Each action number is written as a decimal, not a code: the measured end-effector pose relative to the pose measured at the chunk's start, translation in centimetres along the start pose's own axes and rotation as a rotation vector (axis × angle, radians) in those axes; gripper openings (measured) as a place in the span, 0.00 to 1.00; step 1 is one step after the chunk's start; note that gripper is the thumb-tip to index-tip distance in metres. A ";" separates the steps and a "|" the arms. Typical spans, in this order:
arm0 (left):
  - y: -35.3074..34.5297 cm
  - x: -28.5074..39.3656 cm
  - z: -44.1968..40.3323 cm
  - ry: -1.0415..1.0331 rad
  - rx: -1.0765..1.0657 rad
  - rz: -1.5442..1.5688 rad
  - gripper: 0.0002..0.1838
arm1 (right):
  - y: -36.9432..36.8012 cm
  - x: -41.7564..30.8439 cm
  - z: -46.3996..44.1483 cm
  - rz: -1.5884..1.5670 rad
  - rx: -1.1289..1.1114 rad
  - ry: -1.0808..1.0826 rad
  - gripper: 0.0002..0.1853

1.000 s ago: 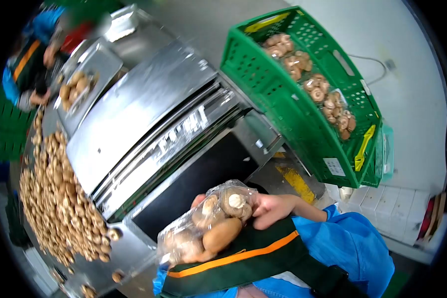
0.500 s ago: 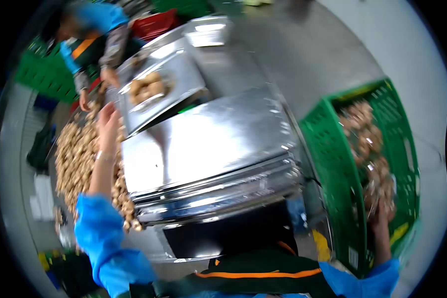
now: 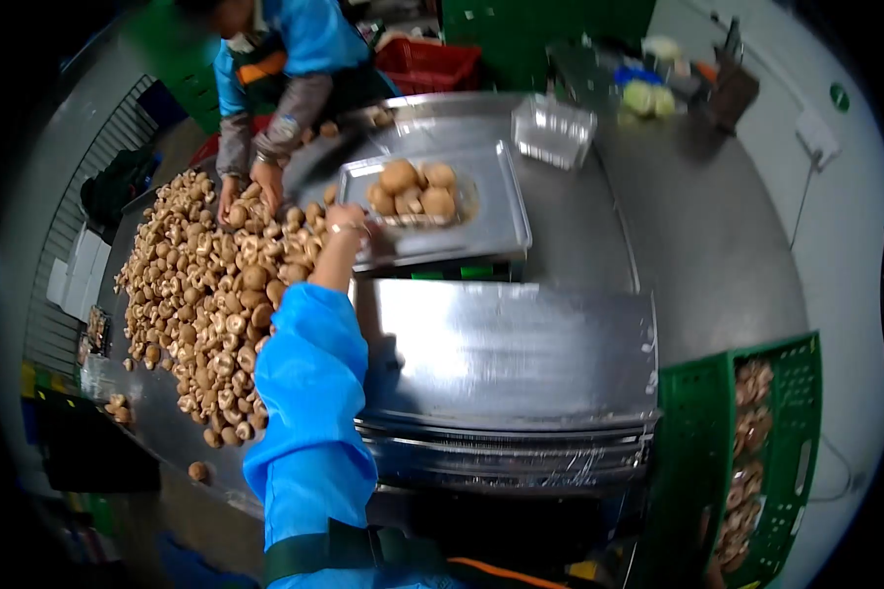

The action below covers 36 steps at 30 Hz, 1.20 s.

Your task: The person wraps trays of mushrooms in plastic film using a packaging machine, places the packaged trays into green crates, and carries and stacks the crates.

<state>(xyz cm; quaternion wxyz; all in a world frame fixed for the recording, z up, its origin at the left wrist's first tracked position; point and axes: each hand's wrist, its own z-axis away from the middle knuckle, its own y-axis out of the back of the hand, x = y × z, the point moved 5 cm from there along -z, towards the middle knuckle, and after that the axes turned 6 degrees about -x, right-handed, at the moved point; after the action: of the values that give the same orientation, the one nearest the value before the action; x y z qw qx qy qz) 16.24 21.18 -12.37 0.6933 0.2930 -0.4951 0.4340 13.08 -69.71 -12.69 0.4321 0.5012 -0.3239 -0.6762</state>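
My left hand reaches to the left edge of a metal tray, beside a clear plastic punnet of brown mushrooms. Its fingers are bunched, foreshortened and blurred, so a grip on anything cannot be made out. Directly left of the hand spreads a large heap of loose brown mushrooms. Of my right hand only a sliver of skin shows by the green crate at the lower right; its fingers are hidden. Packed mushrooms lie in that crate.
A flat metal-topped machine stands before me. At the far left, a co-worker's hands are in the heap. An unfilled clear punnet sits behind the tray, and a red crate stands farther back.
The view has swung to the left. My left hand has moved from above the heap to the tray's edge. My right hand, seen earlier inside the green crate on packed mushrooms, is now mostly out of sight.
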 end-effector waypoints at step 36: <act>15.4 -3.6 36.2 0.161 -0.756 -0.239 0.15 | -6.7 -31.6 11.5 -1.043 -0.687 0.099 0.15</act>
<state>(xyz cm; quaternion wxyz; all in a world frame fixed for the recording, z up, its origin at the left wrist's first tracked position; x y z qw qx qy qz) -13.64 -3.22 -3.87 0.8342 0.0381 -0.5265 0.1593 4.21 -38.13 -2.68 0.1962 0.4564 0.2197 -0.8396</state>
